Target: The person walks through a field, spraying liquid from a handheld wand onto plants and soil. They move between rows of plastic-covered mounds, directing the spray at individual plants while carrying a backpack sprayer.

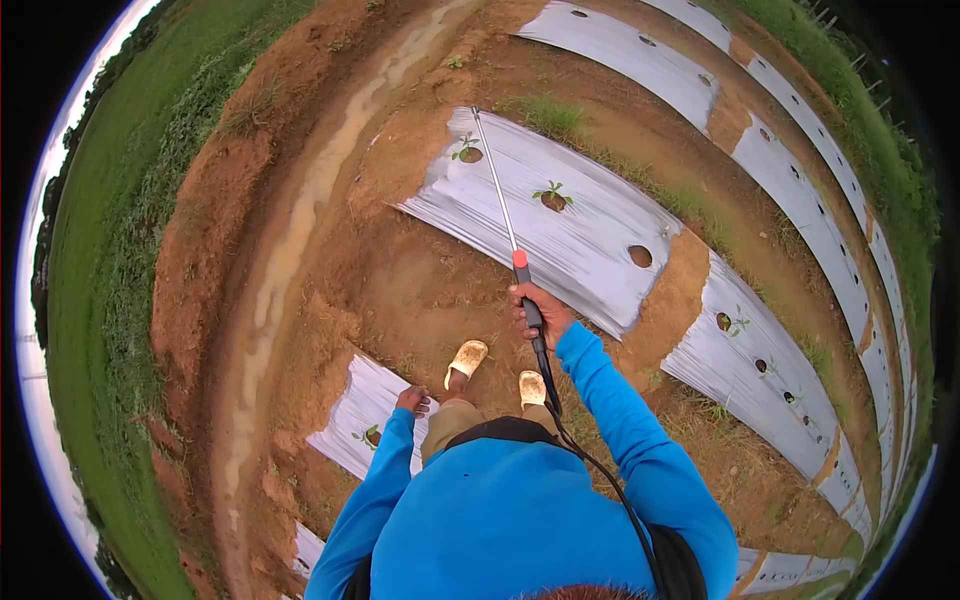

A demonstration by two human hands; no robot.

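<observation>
The right hand (541, 308) of a person in blue sleeves is clamped around the black handle (527, 290) of a long metal wand (494, 180), its arm reaching forward. The wand points away from the body, over a pale plastic sheet (600, 215); gripping it at the near end probably gives the person reach without stooping. Its tip is near the sheet's far edge, close to a small plant (466, 149), though whether it touches the plastic cannot be told. The left hand (413, 401) hangs low beside the left knee, fingers loosely curled; whether it holds anything cannot be told. A black hose (603, 470) leaves the handle and runs back past the person's right side, perhaps kept there to stay clear of the feet. Counted, there are one wand, one hose, and two mud-stained shoes (466, 358) on bare earth. The sheet under the wand has three round holes, two with plants and one (640, 256) with none showing; the holes seem cut so plants can grow through. One more plant (369, 437) grows from a smaller sheet (350, 405) near the left hand. Farther left runs one muddy water channel (290, 250).
</observation>
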